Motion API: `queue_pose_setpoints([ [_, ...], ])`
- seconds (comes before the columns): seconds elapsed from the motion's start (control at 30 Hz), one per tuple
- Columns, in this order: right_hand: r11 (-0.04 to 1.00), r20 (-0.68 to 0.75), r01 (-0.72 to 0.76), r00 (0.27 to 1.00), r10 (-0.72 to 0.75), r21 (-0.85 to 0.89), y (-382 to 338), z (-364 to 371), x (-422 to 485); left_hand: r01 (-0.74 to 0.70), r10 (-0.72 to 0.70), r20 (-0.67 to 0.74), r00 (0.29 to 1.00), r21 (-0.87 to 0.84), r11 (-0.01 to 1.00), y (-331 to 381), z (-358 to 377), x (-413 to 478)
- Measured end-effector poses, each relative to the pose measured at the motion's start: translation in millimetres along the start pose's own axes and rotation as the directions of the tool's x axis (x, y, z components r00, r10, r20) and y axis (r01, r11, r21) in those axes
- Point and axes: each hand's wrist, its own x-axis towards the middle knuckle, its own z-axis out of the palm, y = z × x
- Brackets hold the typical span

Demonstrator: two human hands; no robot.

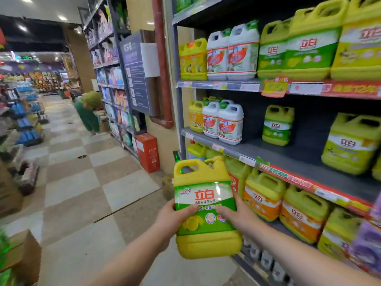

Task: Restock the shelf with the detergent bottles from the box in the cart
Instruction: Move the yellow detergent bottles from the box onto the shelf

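I hold a yellow detergent bottle with a green and white label upright in front of me, in the aisle just left of the shelf. My left hand grips its left side and my right hand grips its right side, thumbs on the label. The middle shelf board has a wide bare stretch between a lone green bottle and a larger green one. A cardboard box shows at the bottom left edge; the cart is out of view.
Rows of yellow, white and orange-labelled bottles fill the shelves above and below. A red box stands on the floor by the pillar. A person in green bends at the shelves far down the checkered aisle. Display racks line the left side.
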Motion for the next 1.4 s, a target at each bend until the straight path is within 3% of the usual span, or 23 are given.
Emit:
queue_pose_setpoints([
  [0.2, 0.996, -0.243, -0.086, 0.967, 0.075, -0.033, 0.1, -9.5, 49.8, -0.004, -0.002, 0.199, 0.980, 0.026, 1.000, 18.2, 5.9, 101.7],
  [0.47, 0.983, -0.463, -0.182, 0.874, 0.149, -0.026, 11.6, -83.3, 97.6, -0.016, -0.004, 0.396, 0.918, 0.047, 0.999, 31.1, 86.0, 202.1],
  [0.57, 0.988, -0.525, -0.157, 0.841, 0.131, -0.005, 21.1, -116.6, 128.2, -0.030, 0.003, 0.444, 0.896, 0.055, 0.998, 40.8, 121.4, 239.9],
  [0.83, 0.991, -0.579, -0.087, 0.805, 0.128, 0.099, 38.4, -231.0, 211.4, -0.138, 0.043, 0.505, 0.862, 0.152, 0.979, 81.9, 234.6, 350.1],
  [1.03, 0.991, -0.613, -0.131, 0.782, 0.118, 0.023, 47.2, -307.4, 252.4, -0.234, 0.098, 0.559, 0.823, 0.178, 0.956, 96.2, 310.3, 409.9],
  [1.2, 0.966, -0.650, -0.256, 0.741, 0.165, -0.047, 60.8, -342.7, 272.9, -0.314, 0.145, 0.609, 0.780, 0.180, 0.932, 99.4, 353.1, 451.1],
  [1.4, 0.936, -0.765, -0.290, 0.643, 0.036, -0.200, 84.0, -365.1, 298.3, -0.413, 0.201, 0.646, 0.736, 0.194, 0.890, 87.1, 389.4, 493.9],
])
